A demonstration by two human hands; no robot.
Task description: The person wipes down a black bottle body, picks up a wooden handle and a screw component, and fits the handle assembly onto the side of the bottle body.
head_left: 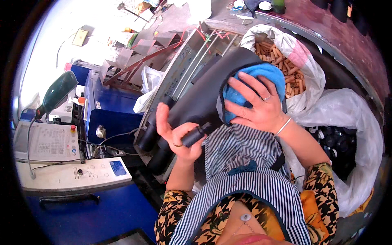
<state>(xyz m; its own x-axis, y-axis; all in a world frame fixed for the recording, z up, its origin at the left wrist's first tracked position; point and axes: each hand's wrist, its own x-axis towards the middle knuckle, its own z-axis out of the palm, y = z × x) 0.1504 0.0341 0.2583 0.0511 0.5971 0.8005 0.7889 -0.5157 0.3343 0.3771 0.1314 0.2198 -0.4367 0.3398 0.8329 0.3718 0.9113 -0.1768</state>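
Observation:
My left hand (182,139) is closed around a small black cylindrical part (192,136), pinched between thumb and fingers, with a narrower tip pointing up and right. One finger of that hand stands raised. Just beyond it lies a large, smooth black cylinder (204,90), slanting from lower left to upper right. Over its near right end is a blue cloth (274,73) with a dark edge. My right hand (257,102) rests on this cloth with the fingers spread. What is under the cloth is hidden.
A white sack (312,71) of brownish tubes stands at the far right, and a clear plastic bag (363,118) of black parts nearer. To the left are a blue machine (114,102), a control panel (49,141) and a lamp (61,92). A metal-framed tray (183,61) lies behind.

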